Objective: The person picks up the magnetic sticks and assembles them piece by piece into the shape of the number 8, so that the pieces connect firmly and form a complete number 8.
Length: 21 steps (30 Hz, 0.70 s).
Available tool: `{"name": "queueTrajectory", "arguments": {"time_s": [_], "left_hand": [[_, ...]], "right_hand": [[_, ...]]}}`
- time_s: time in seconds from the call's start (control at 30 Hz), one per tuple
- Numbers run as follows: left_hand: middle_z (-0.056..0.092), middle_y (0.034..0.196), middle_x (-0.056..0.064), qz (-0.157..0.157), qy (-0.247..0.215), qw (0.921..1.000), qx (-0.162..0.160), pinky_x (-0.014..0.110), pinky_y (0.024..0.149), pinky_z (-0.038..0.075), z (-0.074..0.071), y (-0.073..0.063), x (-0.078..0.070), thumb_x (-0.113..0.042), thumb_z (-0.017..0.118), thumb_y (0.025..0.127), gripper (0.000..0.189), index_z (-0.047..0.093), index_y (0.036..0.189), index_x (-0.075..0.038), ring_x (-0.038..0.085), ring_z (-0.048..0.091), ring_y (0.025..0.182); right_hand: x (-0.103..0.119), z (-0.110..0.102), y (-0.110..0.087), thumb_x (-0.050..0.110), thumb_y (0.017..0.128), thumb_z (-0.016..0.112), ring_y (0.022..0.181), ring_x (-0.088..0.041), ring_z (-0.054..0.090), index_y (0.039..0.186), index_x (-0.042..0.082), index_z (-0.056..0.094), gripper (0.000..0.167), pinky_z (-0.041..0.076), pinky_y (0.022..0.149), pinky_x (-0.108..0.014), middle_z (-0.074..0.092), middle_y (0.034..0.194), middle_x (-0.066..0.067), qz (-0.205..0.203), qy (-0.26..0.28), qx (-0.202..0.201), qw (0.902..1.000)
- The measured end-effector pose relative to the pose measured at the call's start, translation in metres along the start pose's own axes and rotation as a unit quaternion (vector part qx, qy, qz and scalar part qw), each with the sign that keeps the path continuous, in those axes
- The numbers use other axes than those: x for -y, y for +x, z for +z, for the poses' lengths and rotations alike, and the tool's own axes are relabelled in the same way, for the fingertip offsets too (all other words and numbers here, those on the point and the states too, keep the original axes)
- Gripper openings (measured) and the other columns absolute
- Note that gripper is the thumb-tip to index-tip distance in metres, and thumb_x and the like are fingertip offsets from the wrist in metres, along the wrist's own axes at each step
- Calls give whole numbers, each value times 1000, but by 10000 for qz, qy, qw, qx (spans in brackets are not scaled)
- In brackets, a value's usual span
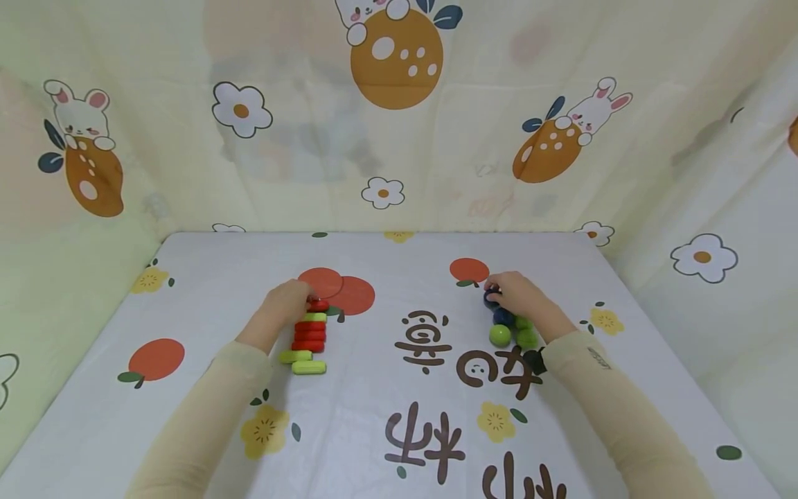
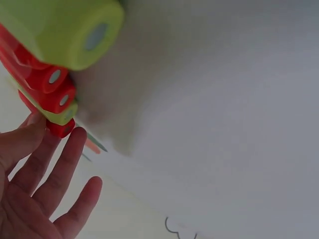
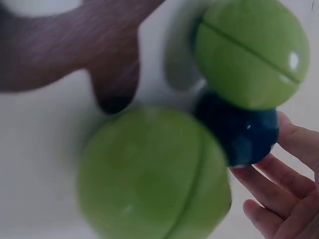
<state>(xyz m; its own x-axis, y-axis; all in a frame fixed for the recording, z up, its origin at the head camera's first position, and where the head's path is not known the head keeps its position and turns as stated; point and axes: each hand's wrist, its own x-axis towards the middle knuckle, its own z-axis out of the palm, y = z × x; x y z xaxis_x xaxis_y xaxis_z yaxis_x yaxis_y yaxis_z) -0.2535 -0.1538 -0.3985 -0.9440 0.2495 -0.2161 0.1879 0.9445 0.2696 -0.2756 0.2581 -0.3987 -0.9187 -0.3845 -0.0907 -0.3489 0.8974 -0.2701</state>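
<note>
My left hand (image 1: pixel 289 303) pinches the red rod (image 1: pixel 320 305) at the far end of a row. Its thumb and index finger meet that rod in the left wrist view, the other fingers (image 2: pixel 82 201) spread apart. Nearer me lie several red rods (image 1: pixel 308 336) and yellow-green rods (image 1: pixel 309 368), with grey discs in their ends. Across the table, my right hand (image 1: pixel 522 296) holds a dark blue ball (image 1: pixel 492 299) between thumb and fingers. Close by are another dark blue ball (image 1: pixel 503 317) and several green balls (image 1: pixel 500 336), partly hidden by the hand and wrist.
A white cloth (image 1: pixel 374 388) printed with fruit, flowers and brown characters covers the table. Behind it hangs a cream curtain (image 1: pixel 299 180) with rabbits and flowers, and more curtain closes both sides. A small black object (image 1: pixel 534 361) sits at the right wrist.
</note>
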Motion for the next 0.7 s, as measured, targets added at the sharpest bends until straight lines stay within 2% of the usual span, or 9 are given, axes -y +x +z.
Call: {"name": "queueTrajectory", "arguments": {"time_s": [0.17, 0.4, 0.53, 0.7], "left_hand": [[57, 81, 6, -132, -11, 9999, 110, 29, 71, 46, 0, 3, -9, 0, 56, 86, 19, 66, 102, -5, 22, 51, 82], [54, 79, 5, 59, 225, 9997, 76, 30, 70, 44, -4, 8, -19, 0, 55, 87, 14, 66, 93, -7, 21, 50, 81], [56, 84, 4, 27, 358, 9992, 182, 29, 72, 43, -6, 11, -28, -1, 56, 87, 18, 67, 99, -9, 21, 50, 86], [58, 88, 5, 177, 424, 9986, 257, 29, 73, 44, -4, 17, -41, -2, 57, 87, 19, 65, 103, -8, 20, 51, 85]], "right_hand": [[9, 0, 5, 4, 86, 62, 94, -32, 56, 103, -5, 63, 19, 43, 87, -46, 62, 97, -17, -141, -13, 42, 9999], [20, 0, 14, 2, 84, 63, 91, -32, 57, 99, -6, 63, 18, 45, 84, -44, 63, 94, -18, -339, 141, 43, 9993], [28, 0, 18, 2, 83, 64, 92, -31, 58, 98, -5, 64, 16, 44, 84, -44, 64, 94, -16, -388, 284, 56, 9988], [34, 0, 20, 3, 81, 67, 89, -29, 58, 97, -4, 65, 18, 45, 83, -43, 64, 93, -15, -458, 272, 83, 9985]]}}
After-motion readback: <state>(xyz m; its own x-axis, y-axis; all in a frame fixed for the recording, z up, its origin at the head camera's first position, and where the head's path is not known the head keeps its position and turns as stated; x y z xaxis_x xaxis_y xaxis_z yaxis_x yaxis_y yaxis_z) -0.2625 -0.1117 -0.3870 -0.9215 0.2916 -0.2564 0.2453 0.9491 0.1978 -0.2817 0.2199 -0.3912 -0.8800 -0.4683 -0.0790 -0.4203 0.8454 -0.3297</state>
